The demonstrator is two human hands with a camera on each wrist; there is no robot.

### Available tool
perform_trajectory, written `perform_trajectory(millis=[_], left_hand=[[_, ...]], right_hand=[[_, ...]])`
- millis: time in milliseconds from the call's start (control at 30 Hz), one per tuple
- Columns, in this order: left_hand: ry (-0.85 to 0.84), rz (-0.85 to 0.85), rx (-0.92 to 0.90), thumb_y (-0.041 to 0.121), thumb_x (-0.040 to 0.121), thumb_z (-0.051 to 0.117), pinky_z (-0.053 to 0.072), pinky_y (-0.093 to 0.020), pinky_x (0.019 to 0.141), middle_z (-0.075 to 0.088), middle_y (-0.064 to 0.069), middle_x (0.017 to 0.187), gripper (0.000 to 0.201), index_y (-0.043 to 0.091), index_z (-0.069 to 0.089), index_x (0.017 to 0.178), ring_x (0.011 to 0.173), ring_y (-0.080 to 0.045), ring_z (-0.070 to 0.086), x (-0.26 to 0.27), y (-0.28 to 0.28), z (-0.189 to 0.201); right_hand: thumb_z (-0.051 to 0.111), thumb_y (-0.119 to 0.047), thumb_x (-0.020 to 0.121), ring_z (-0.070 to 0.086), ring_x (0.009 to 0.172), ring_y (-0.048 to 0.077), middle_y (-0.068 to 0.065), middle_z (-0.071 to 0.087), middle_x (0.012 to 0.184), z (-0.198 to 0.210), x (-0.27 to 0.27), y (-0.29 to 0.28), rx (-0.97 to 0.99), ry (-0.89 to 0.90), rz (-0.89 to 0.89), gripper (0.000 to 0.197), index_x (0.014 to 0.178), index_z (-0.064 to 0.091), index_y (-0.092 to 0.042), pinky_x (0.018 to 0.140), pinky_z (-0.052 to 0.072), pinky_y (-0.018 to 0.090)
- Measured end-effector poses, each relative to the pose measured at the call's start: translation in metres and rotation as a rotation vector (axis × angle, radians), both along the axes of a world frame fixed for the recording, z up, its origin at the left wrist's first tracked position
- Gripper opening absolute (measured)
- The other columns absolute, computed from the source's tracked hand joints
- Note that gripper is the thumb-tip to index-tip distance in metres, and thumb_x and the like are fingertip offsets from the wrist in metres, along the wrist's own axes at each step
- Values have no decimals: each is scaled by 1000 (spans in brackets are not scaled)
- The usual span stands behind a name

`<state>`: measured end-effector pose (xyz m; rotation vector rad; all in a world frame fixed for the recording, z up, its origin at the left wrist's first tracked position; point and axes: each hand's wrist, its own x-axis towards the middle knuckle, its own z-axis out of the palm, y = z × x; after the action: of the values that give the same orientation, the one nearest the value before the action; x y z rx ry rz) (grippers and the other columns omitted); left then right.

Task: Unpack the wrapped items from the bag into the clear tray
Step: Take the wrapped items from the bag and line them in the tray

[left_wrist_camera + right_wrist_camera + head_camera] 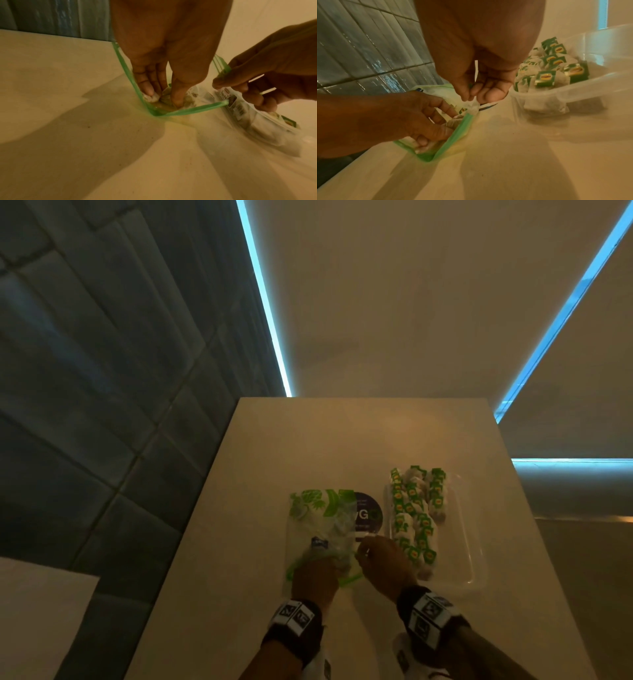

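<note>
Plastic bag (320, 529) over left fingertips (149, 90)

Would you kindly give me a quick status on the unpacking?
Left hand inside bag, fingers on wrapped items. Right hand pinching bag's rim open. Clear tray part filled. Nothing in the way.

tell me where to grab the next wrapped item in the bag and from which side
Take it through the bag's green-rimmed mouth, the near end facing the person. The right hand pinches the rim to hold the mouth open, and the left hand is already inside. A pinch on the wrapped item's bunched white end, which pokes up beside the fingertips, looks best.
</note>
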<state>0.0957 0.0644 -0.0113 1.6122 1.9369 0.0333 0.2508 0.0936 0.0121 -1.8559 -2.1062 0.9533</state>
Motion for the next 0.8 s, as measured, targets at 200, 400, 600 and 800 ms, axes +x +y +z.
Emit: perform_trajectory(millis=[200, 400, 600, 800], left_hand=[[-224, 150, -3, 26, 95, 50, 40, -24, 101, 62, 0, 129, 31, 23, 64, 123, 121, -18, 55, -3, -7, 14], [-450, 306, 47, 33, 85, 66, 49, -22, 69, 71, -2, 81, 18, 16, 73, 82, 78, -12, 64, -5, -18, 22], [-795, 594, -82, 6, 89, 58, 50, -27, 51, 69, -16, 88, 14, 5, 62, 102, 56, -19, 64, -11, -21, 34], [-987, 621, -97, 12, 91, 61, 54, -32, 62, 69, -11, 85, 15, 3, 64, 103, 66, -20, 65, -12, -32, 49]], right_hand=[[57, -26, 93, 63, 74, 19, 6, 69, 85, 2, -3, -4, -83, 71, -99, 15, 86, 67, -16, 70, 52, 32], [62, -9, 90, 59, 48, 19, 13, 66, 64, 9, -7, -15, -256, 422, -368, 14, 79, 54, -9, 45, 49, 28], [61, 9, 80, 61, 52, 26, 24, 64, 76, 13, -4, -26, -307, 579, -451, 18, 80, 49, -4, 53, 52, 37], [68, -3, 84, 64, 57, 18, 7, 66, 83, 19, -4, -42, -258, 633, -278, 11, 90, 63, -11, 50, 52, 29]])
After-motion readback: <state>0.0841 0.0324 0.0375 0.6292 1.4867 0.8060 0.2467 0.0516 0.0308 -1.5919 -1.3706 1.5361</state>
